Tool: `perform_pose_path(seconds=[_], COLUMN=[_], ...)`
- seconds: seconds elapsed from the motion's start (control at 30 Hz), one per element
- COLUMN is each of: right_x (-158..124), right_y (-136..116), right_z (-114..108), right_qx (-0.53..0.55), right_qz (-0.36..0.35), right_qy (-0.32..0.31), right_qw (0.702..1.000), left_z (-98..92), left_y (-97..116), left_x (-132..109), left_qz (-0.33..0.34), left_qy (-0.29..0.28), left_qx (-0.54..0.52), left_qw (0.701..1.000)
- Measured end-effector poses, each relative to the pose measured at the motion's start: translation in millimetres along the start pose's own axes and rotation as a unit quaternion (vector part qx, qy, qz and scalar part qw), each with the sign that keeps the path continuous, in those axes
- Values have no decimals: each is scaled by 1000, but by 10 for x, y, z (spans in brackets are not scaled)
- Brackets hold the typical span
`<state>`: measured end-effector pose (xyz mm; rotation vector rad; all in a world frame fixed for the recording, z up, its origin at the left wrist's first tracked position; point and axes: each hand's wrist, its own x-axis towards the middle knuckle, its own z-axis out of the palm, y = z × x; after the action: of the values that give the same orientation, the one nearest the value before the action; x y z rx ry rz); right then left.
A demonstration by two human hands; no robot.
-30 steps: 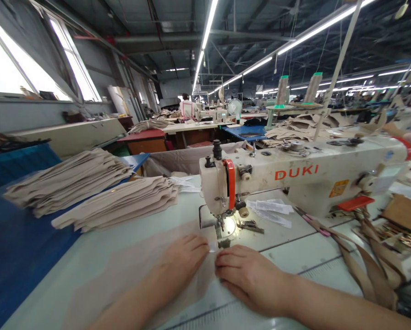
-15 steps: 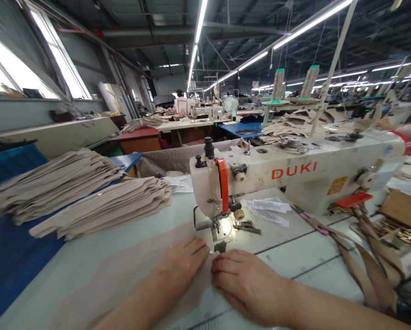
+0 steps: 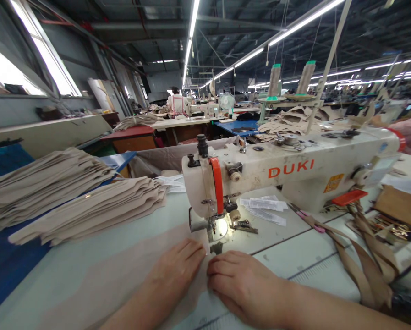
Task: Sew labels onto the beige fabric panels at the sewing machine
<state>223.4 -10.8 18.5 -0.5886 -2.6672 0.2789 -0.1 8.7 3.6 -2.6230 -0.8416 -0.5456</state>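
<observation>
- The view is swinging slightly since the earlier frame, so the machine [image 3: 249, 173] is sitting further left — the hands are keeping about the same place before it
- The cloth [image 3: 123, 270] is lying on the table [image 3: 294, 252], mostly under and left of the left hand [image 3: 183, 263], its far end reaching near the needle [image 3: 213, 224]
- Left fingers are resting close together on it; right-hand [image 3: 238, 282] fingers are curling together at its edge, tips hidden — whether they are pinching it, I cannot tell
- Work on this piece is seemingly just beginning: no seam is showing; two stacks [image 3: 47, 183] [image 3: 95, 208] are lying leftward, done or undone being unclear
- The cloth is looking thin, smooth and pinkish; the stacks are fanning in long beige folds; white strips [image 3: 263, 204] are lying flat, tan straps [image 3: 359, 259] twisting
</observation>
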Motion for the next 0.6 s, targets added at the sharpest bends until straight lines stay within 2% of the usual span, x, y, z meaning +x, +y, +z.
perform_pose_path(seconds=[0.17, 0.6], right_x=[2, 16], right_y=[-12, -16], right_z=[3, -11], right_qx=[3, -7], right_qz=[-3, -2], right_qy=[2, 6], right_qw=[1000, 1000], left_z=[-36, -27], left_y=[9, -6], left_x=[11, -4], left_qz=[-7, -5], left_qy=[19, 6], left_qx=[1, -5], left_qw=[1000, 1000])
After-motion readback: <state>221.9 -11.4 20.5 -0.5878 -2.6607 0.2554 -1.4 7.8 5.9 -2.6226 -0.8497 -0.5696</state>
